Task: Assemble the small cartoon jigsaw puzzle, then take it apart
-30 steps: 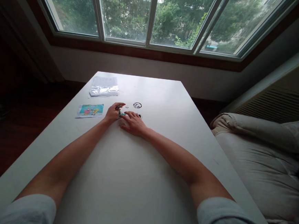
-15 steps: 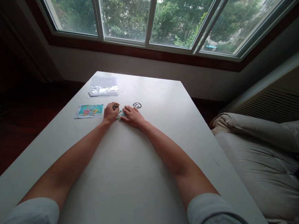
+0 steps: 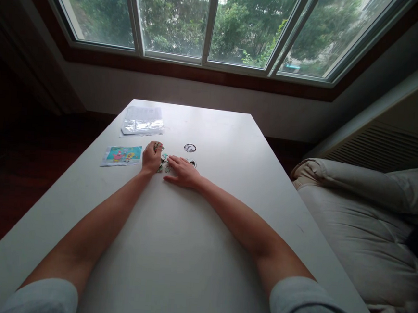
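My left hand is curled closed around a clump of small jigsaw puzzle pieces, which show at its top. Between the two hands more loose puzzle pieces lie on the white table, pale and greenish. My right hand is laid flat with thumb and fingers apart, its fingertips at the edge of those pieces. Left of my left hand lies a picture card with colourful cartoon figures on a turquoise ground.
A clear plastic bag with papers lies at the table's far left. Beyond my right hand is a dark-rimmed round item; another round item is partly hidden by that hand. A beige sofa stands on the right.
My right hand has drawn back a little toward me, uncovering more of the pieces and the second round item. My left hand stays closed and has turned slightly.
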